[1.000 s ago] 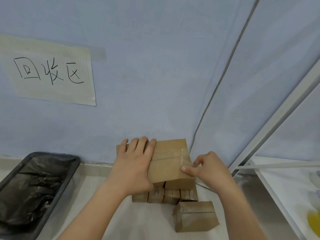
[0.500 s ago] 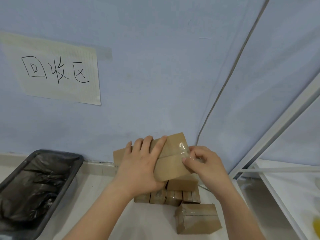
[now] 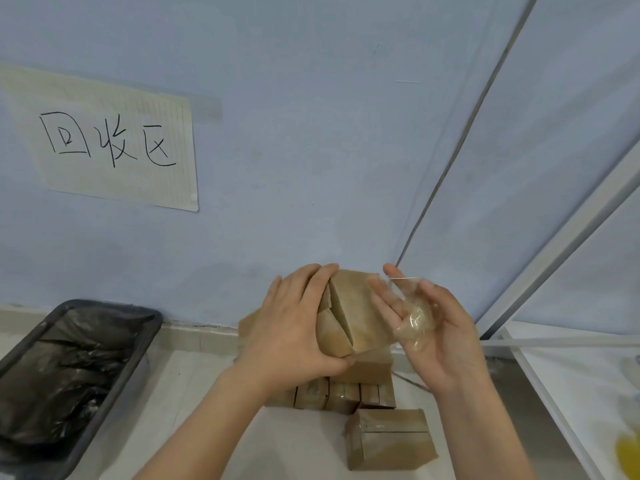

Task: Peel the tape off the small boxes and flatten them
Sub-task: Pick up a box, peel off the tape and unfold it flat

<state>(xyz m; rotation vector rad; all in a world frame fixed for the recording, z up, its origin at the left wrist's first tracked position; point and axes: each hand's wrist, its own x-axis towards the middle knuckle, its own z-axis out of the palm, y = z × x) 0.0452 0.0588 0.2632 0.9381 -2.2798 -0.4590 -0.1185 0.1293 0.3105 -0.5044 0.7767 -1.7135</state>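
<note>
Since half a second ago the tape (image 3: 414, 315) has come off the box top and now sits crumpled in the right hand (image 3: 429, 327), which has turned palm-up and drawn away from the box; the held box (image 3: 353, 313) has tipped steeper and its top seam has parted.

Nearest the camera, a taped small box (image 3: 389, 438) lies alone on the tabletop (image 3: 294, 445), its clear tape only faintly visible as a shine along the seam. Behind it a row of small boxes (image 3: 346, 396) stands packed together; how many there are cannot be told, since the left forearm and hand cover the left end of the row. Another box (image 3: 370, 368) rests on top of that row, mostly hidden under the held one.

The left hand (image 3: 294, 327) has its grip closed over the held box, fingers over the top edge and thumb below, hiding its left flap. The right hand's grip is loose, fingers half spread, with the wad of clear tape stuck against the palm and fingers; the tape's edges are hard to make out.

At far left a dark bin (image 3: 79, 368) lined with a black bag is cut off by the frame. On the blue wall hangs a paper sign (image 3: 114, 143) with handwritten characters
</note>
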